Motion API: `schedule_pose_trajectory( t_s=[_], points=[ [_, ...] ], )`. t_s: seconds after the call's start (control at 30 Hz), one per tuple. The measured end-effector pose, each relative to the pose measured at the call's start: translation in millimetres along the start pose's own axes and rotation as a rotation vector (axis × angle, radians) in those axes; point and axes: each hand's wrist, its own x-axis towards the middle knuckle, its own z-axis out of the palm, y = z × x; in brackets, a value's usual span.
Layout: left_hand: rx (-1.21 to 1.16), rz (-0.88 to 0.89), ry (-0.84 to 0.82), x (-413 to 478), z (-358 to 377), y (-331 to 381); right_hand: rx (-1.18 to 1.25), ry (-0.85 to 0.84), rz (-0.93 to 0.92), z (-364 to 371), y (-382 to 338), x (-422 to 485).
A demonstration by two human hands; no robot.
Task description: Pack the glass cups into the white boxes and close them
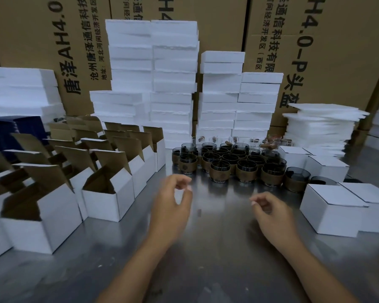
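Open steel tabletop (217,226) runs between the left hand (173,202) and the right hand (269,212). Glass cups (245,169) crowd just beyond both hands. Open white boxes (109,204) wall the left hand's outer side, and closed white boxes (330,211) wall the right hand's.

**Your hands and arms**

Your left hand (173,202) and right hand (271,213) are bare. So are both forearms (136,265), down to the bottom edge of the view. Your fingers look slender, and the left fingertips (184,181) are blurred.
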Motion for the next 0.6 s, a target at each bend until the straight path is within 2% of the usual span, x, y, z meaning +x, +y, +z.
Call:
schedule_pose_trajectory(
  t_s=[0.1,0.23,0.3,0.43,0.6],
  points=[
    [0.227,0.064,0.059,4,-41,-10,0.02,-0.006,0.019,2,2,1],
    [0.585,-0.053,0.193,7,-79,-25,0.012,-0.018,0.017,2,3,1],
    [0.705,-0.111,0.193,7,-88,-30,-0.004,-0.027,0.025,3,3,1],
    [0.791,-0.207,0.177,8,-96,-37,-0.003,-0.016,0.032,2,4,0],
    [0.755,-0.207,0.146,9,-93,-37,-0.006,-0.021,0.04,1,3,-2]
  ],
)
